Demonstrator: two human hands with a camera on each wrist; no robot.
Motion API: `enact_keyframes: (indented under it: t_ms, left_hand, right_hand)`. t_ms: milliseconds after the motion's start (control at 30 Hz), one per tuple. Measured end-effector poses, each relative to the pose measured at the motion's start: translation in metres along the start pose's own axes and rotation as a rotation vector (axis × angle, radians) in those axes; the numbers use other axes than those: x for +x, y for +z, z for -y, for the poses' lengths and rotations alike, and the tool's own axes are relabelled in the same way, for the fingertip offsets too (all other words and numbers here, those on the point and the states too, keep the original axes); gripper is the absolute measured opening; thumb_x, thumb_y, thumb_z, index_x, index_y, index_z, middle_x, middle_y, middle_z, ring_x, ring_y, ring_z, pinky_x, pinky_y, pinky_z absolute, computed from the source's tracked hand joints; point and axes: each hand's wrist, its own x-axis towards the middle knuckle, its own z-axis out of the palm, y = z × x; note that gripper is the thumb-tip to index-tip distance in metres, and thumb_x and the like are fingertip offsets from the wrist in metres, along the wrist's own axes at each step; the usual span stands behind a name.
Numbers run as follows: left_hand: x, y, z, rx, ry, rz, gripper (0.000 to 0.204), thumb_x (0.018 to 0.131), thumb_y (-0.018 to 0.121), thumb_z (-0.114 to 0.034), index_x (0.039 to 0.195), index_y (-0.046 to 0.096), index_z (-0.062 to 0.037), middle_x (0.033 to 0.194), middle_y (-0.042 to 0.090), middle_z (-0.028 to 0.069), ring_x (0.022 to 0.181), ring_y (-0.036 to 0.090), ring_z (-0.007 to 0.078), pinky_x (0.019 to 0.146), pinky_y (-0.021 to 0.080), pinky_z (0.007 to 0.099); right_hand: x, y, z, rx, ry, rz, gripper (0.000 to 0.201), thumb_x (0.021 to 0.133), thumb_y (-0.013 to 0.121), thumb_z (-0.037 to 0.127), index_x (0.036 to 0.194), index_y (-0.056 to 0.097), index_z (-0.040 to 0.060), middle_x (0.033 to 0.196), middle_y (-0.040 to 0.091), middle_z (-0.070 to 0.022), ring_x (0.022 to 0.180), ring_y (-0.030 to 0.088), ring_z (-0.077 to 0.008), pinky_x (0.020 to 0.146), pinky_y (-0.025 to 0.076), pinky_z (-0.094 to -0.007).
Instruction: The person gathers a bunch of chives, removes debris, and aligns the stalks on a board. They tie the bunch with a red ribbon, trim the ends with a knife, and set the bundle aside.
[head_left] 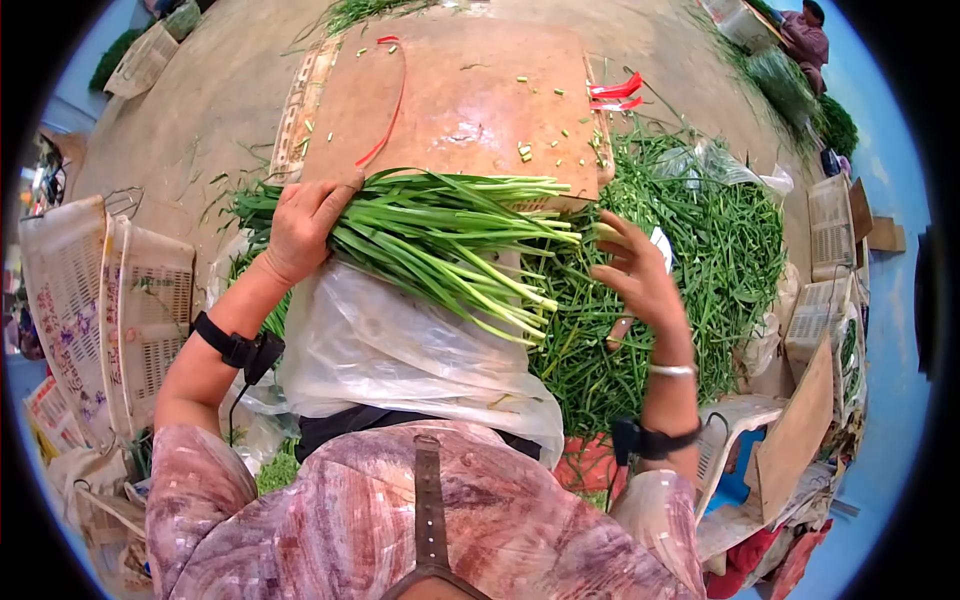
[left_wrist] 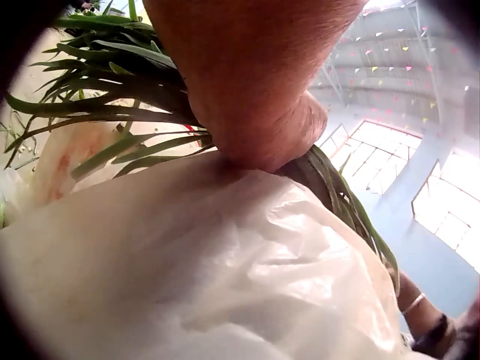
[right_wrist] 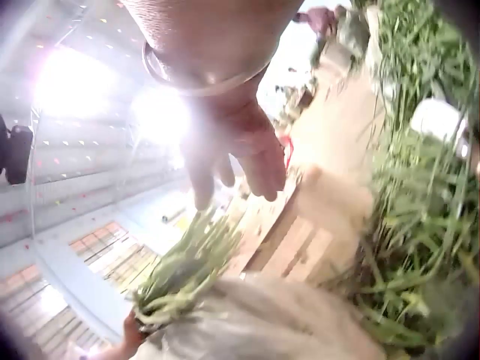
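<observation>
My left hand (head_left: 310, 225) grips a bunch of garlic chives (head_left: 440, 230) around its dark leafy part. The bunch lies across my lap and the near edge of a wooden board (head_left: 450, 80), its pale cut ends fanned out to the right. Just past those ends hovers my right hand (head_left: 635, 265), fingers loosely spread and nothing held. In the right wrist view its fingertips hang above the chives (right_wrist: 187, 270). A clear plastic apron (left_wrist: 225, 262) covers my lap beneath the bunch, and the left wrist view shows leaves on both sides of the left hand.
A red ribbon (head_left: 403, 100) and cut stalk bits lie on the board. To the right spreads a large heap of loose chives (head_left: 720, 240), with a pale flat thing (head_left: 661, 246) on it. White crates (head_left: 150, 310) stand at left; a person (head_left: 805, 40) sits far back right.
</observation>
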Motion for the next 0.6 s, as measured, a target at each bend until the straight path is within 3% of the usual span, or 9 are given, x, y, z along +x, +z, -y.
enact_keyframes:
  t_ms: [67,133,233,333,367,400,467,500,600]
  left_hand:
    - [0.003,-0.003,0.000,-0.027,-0.045,0.069,0.054,0.065,0.057,-0.003,0.119,0.055,-0.0090,0.089,0.058,0.0063,0.074,0.056,0.0220,0.067,0.040,0.0307]
    - [0.009,-0.011,0.001,-0.049,-0.089,0.135,0.056,0.062,0.059,-0.002,0.118,0.054,-0.0091,0.089,0.059,0.0082,0.075,0.056,0.0244,0.066,0.040,0.0319]
    - [0.037,-0.035,0.000,-0.324,-0.172,0.213,0.049,0.066,0.062,-0.001,0.113,0.053,-0.0049,0.095,0.061,0.0165,0.086,0.058,0.0359,0.074,0.047,0.0387]
    - [0.070,-0.064,-0.005,-0.609,-0.306,0.274,0.038,0.075,0.061,-0.003,0.112,0.052,0.0007,0.095,0.063,0.0165,0.088,0.063,0.0240,0.075,0.048,0.0314]
    - [0.086,-0.077,-0.013,-0.753,-0.339,0.297,0.036,0.075,0.061,-0.002,0.110,0.054,0.0019,0.091,0.065,0.0102,0.081,0.060,0.0129,0.070,0.047,0.0266]
    - [0.098,-0.088,-0.013,-0.749,-0.329,0.290,0.036,0.075,0.061,-0.002,0.110,0.054,0.0019,0.091,0.065,0.0102,0.081,0.060,0.0129,0.070,0.047,0.0266]
    - [0.116,-0.105,-0.010,-0.885,-0.526,0.706,0.038,0.071,0.062,0.000,0.108,0.056,0.0029,0.087,0.063,0.0041,0.076,0.055,0.0081,0.066,0.046,0.0243]
    - [0.120,-0.109,-0.010,-0.953,-0.635,0.830,0.048,0.065,0.066,0.003,0.111,0.055,0.0028,0.098,0.062,0.0044,0.085,0.054,0.0085,0.076,0.045,0.0234]
    - [0.080,-0.085,-0.011,-1.353,-0.803,0.761,0.050,0.058,0.066,0.003,0.107,0.056,0.0022,0.084,0.061,0.0063,0.069,0.056,0.0128,0.058,0.045,0.0245]
  right_hand:
    - [0.030,0.045,0.000,0.450,-0.068,0.010,0.056,0.074,0.068,0.007,0.124,0.044,-0.0023,0.106,0.058,-0.0176,0.089,0.061,-0.0213,0.078,0.051,-0.0297]
    - [0.047,0.054,0.013,0.349,0.085,-0.047,0.037,0.075,0.066,0.004,0.109,0.054,-0.0029,0.083,0.062,-0.0090,0.067,0.060,-0.0137,0.058,0.050,-0.0232]
    - [0.062,0.026,0.028,0.724,-0.016,-0.134,0.009,0.078,0.061,0.002,0.087,0.059,0.0021,0.065,0.058,-0.0022,0.046,0.046,-0.0055,0.041,0.035,-0.0176]
    - [0.073,-0.028,0.065,0.689,-0.168,-0.122,0.010,0.078,0.063,0.006,0.084,0.059,-0.0001,0.064,0.057,-0.0027,0.050,0.049,-0.0058,0.044,0.036,-0.0161]
    - [0.073,-0.049,0.085,0.577,-0.169,-0.123,0.011,0.078,0.063,0.007,0.084,0.059,-0.0008,0.064,0.057,-0.0033,0.049,0.048,-0.0062,0.042,0.035,-0.0161]
    - [0.081,-0.069,0.093,0.632,-0.211,-0.025,0.015,0.078,0.065,0.010,0.086,0.060,-0.0019,0.065,0.058,-0.0042,0.049,0.049,-0.0066,0.041,0.035,-0.0155]
    - [0.082,-0.092,0.115,0.533,-0.186,-0.002,0.017,0.079,0.065,0.012,0.087,0.061,-0.0027,0.066,0.059,-0.0053,0.049,0.049,-0.0073,0.040,0.036,-0.0155]
    - [0.081,-0.089,0.124,0.452,-0.195,-0.018,0.018,0.080,0.064,0.014,0.087,0.062,-0.0026,0.066,0.059,-0.0062,0.047,0.048,-0.0079,0.039,0.037,-0.0162]
    - [0.086,-0.056,0.115,0.447,0.062,-0.163,0.019,0.081,0.064,0.016,0.086,0.062,-0.0020,0.063,0.058,-0.0047,0.042,0.045,-0.0077,0.036,0.036,-0.0168]
